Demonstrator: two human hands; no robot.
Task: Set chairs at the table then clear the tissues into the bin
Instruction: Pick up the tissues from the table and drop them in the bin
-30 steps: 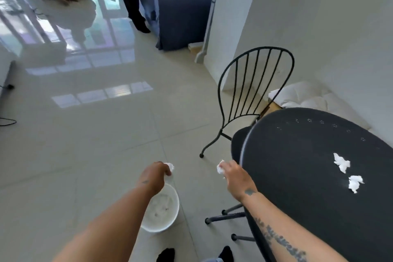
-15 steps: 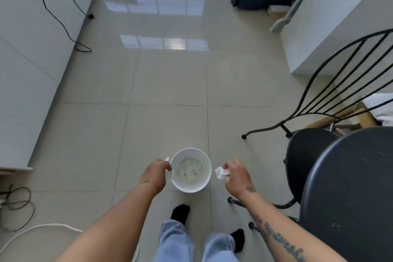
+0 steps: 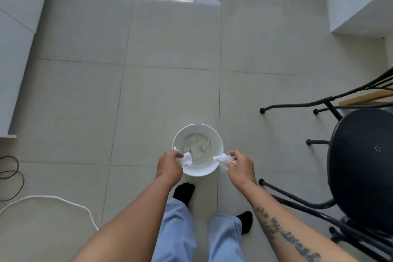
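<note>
A round white bin (image 3: 217,144) stands on the tiled floor straight below me, with crumpled tissues lying in its bottom. My left hand (image 3: 169,166) pinches a crumpled white tissue (image 3: 187,159) over the bin's left rim. My right hand (image 3: 241,166) pinches another crumpled tissue (image 3: 221,158) over the right rim. A black metal chair (image 3: 361,166) stands at the right, its round seat facing up. The table is out of view.
My feet in black socks (image 3: 184,192) stand just behind the bin. A white cable (image 3: 53,200) and a black cable (image 3: 12,174) lie on the floor at the left. A white cabinet (image 3: 12,59) lines the left side, a white wall (image 3: 357,0) the upper right.
My view has swung from the table down to the floor and bin. Both hands, each holding a tissue, have come in over the bin's rim from either side.
</note>
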